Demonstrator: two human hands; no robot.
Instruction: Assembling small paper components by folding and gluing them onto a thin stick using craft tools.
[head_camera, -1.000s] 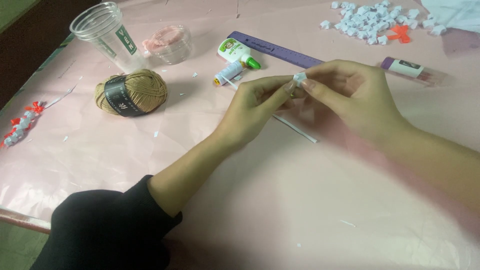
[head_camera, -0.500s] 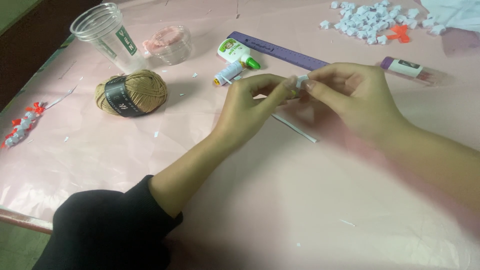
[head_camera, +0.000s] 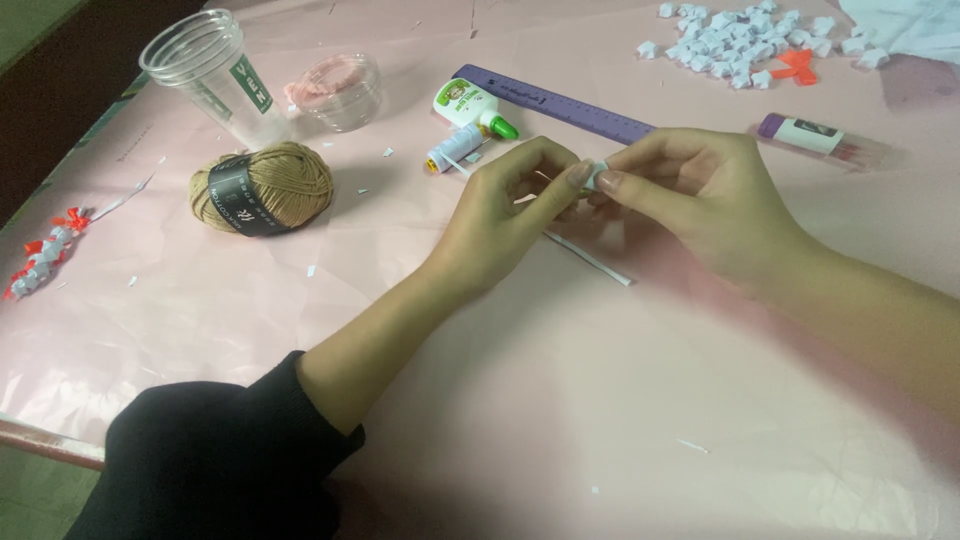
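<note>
Nearest: black sleeve (head_camera: 215, 455) on the L forearm, running up to the L hand (head_camera: 505, 215). L hand and R hand (head_camera: 700, 195) meet fingertip to fingertip above the pink table cover (head_camera: 520, 420), both pinched closed on a small white folded paper piece (head_camera: 595, 176); thumb & forefinger of each clamp it from opposite sides, piece mostly hidden between the tips. A thin white paper strip (head_camera: 590, 258) lies on the cover just below the pinch, slanting down to the R; can't tell if it joins the piece.

Left of the pinch, well apart: tan yarn ball (head_camera: 262, 187) w/ dark band. Far L edge: red-and-white twisted paper chain (head_camera: 45, 250).

Beyond the pinch, near: small thread spool (head_camera: 450, 150), white glue bottle (head_camera: 470, 107) w/ green tip, purple ruler (head_camera: 560, 103) lying diagonally. Further L of those: clear plastic cup (head_camera: 210, 75) and clear lid/bowl w/ pink inside (head_camera: 340, 90). R of the pinch: glue stick (head_camera: 815, 135), purple cap. Farthest, up R: heap of small white folded paper stars (head_camera: 745, 45) w/ a red paper bit (head_camera: 795, 65) by it.
</note>
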